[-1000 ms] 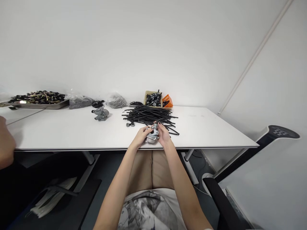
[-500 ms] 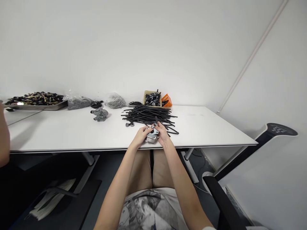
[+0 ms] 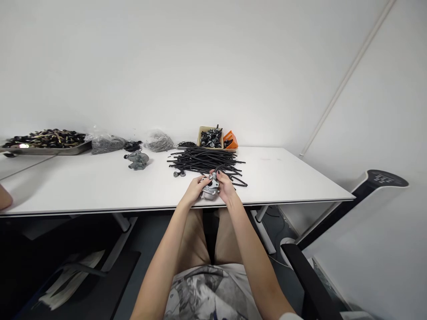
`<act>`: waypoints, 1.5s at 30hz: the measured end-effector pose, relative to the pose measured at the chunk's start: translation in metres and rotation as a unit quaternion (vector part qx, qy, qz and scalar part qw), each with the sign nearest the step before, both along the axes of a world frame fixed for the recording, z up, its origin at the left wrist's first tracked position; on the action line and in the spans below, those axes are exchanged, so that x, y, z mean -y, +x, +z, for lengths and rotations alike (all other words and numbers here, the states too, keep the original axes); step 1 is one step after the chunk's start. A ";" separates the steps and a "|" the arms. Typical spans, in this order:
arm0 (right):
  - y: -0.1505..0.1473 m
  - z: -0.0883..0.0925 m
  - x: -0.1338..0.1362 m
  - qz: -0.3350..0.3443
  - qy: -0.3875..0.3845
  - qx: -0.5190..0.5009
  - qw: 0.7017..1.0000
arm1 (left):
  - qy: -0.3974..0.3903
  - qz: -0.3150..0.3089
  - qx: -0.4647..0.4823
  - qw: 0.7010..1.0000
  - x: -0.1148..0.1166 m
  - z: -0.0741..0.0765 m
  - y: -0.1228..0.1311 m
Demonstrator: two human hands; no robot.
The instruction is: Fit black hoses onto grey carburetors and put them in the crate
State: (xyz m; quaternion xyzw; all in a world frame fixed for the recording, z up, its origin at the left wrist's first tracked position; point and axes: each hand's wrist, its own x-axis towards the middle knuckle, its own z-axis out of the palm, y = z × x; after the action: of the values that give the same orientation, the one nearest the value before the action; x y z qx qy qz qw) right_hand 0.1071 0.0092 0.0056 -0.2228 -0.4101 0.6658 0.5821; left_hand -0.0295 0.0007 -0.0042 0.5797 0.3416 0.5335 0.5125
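Over the table's front edge, a silver-grey metal carburetor (image 3: 209,193) is held between my two hands. My left hand (image 3: 194,188) grips its left side, with the thumb on the upper part. My right hand (image 3: 226,186) is closed round the right side, its thumb and fingers at a small metal cap (image 3: 214,176) on top. A short black piece sticks out from that cap, partly covered by the right fingers. Just behind the hands lies a wide pile of black rubber hoses (image 3: 203,159). Two small black-and-grey caps (image 3: 179,173) sit at its left front.
Another carburetor (image 3: 136,160) stands left on the white table (image 3: 83,186). Along the wall are a metal tray (image 3: 71,150) of parts, plastic bags (image 3: 106,143), a beige bin (image 3: 200,137) and an orange basket (image 3: 232,138). A co-worker's arm (image 3: 4,198) shows at the left edge.
My right fingers have shifted at the top of the carburetor, and the black piece there now leans to the right instead of standing upright. The co-worker's arm has drawn back leftward.
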 end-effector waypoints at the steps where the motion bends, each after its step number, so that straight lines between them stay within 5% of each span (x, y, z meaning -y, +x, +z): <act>1: 0.000 0.000 0.000 -0.016 0.002 0.003 1.000 | 0.000 0.001 -0.001 1.000 0.000 0.000 0.000; 21: 0.008 -0.006 0.000 -0.026 0.053 0.042 0.997 | 0.012 0.007 -0.043 0.999 0.002 0.001 -0.001; 33: 0.017 0.003 0.007 -0.112 0.073 0.156 0.979 | 0.039 0.018 -0.091 0.995 0.005 0.004 0.000; 40: 0.023 0.005 0.012 -0.053 0.065 0.080 0.993 | 0.042 0.031 -0.095 0.994 0.007 0.006 0.000; 45: 0.022 0.004 0.012 -0.108 0.082 0.087 0.987 | 0.051 0.022 -0.093 0.994 0.008 0.008 0.000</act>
State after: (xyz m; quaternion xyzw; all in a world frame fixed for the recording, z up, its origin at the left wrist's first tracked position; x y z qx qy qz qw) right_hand 0.1294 -0.0029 0.0095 -0.2739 -0.4859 0.5413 0.6292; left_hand -0.0294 -0.0077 0.0040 0.6447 0.3729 0.5052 0.4360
